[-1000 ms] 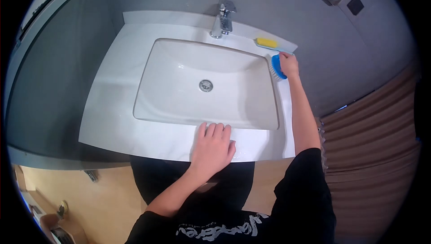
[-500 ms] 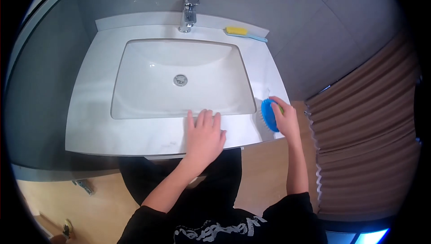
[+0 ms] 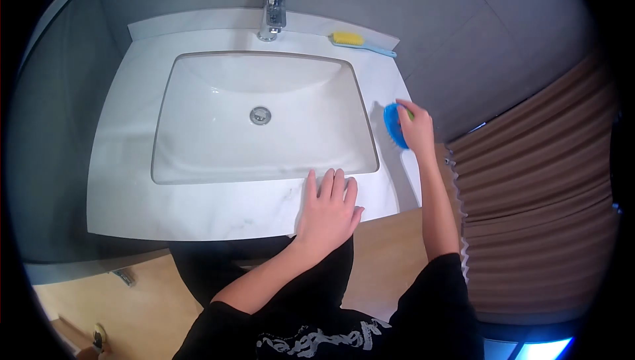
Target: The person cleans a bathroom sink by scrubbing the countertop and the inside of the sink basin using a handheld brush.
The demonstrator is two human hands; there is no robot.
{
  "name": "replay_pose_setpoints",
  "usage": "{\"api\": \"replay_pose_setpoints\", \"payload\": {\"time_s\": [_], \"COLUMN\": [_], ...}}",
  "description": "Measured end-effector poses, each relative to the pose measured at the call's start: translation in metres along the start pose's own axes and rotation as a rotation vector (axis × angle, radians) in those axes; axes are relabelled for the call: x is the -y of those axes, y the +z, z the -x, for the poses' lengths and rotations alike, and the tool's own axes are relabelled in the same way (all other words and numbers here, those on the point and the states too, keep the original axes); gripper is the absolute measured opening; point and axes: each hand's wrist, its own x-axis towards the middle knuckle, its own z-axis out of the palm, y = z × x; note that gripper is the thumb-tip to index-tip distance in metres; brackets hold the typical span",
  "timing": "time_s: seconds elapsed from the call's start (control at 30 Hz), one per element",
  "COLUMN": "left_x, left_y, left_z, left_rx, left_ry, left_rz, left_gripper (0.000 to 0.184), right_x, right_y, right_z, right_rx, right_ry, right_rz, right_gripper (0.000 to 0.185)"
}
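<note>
My right hand [image 3: 417,128] grips a blue scrub brush [image 3: 395,126] with a bit of green showing at its handle. The brush is over the counter's right strip, beside the sink, bristles toward the left; whether they touch the surface I cannot tell. Fingers spread, my left hand [image 3: 329,208] lies flat on the white marbled countertop [image 3: 198,211], its fingertips close to the sink's front edge. The white sink [image 3: 205,122] has a round metal drain [image 3: 260,116] in its middle and no water that I can see.
Behind the sink stands a chrome faucet [image 3: 274,12]. A yellow brush with a light blue handle [image 3: 377,48] lies at the back right corner. Brown pleated curtain [image 3: 529,208] hangs to the right, and a grey panel [image 3: 53,141] borders the left side.
My right hand has moved the blue scrub brush away from me along the counter's right side. My left hand has slid to the right along the front edge. The view has shifted slightly.
</note>
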Motion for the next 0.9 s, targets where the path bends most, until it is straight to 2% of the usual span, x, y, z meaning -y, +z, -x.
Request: {"api": "replay_pose_setpoints", "payload": {"time_s": [0.27,0.47,0.57,0.7,0.9], "left_x": [-0.003,-0.003,-0.003,-0.003,-0.002], "left_y": [-0.006,-0.005,-0.007,-0.003,0.006], "left_z": [-0.004,-0.005,-0.005,-0.004,-0.001], "left_rx": [0.028,0.026,0.002,0.001,-0.045], "left_ry": [-0.016,0.002,0.003,0.0,-0.025], "left_rz": [-0.03,-0.042,-0.05,-0.038,-0.049], "left_gripper": [0.052,0.052,0.053,0.053,0.057], "right_x": [0.012,-0.013,0.002,0.009,0.008], "right_y": [0.072,0.106,0.091,0.078,0.05], "right_z": [-0.128,-0.198,-0.195,-0.182,-0.133], "right_rx": [-0.121,-0.057,0.048,0.055,0.084], "right_ry": [0.021,0.147,0.235,0.232,0.262], "right_rz": [0.115,0.061,-0.099,-0.022,-0.08], "right_gripper": [0.032,0.033,0.034,0.035,0.036]}}
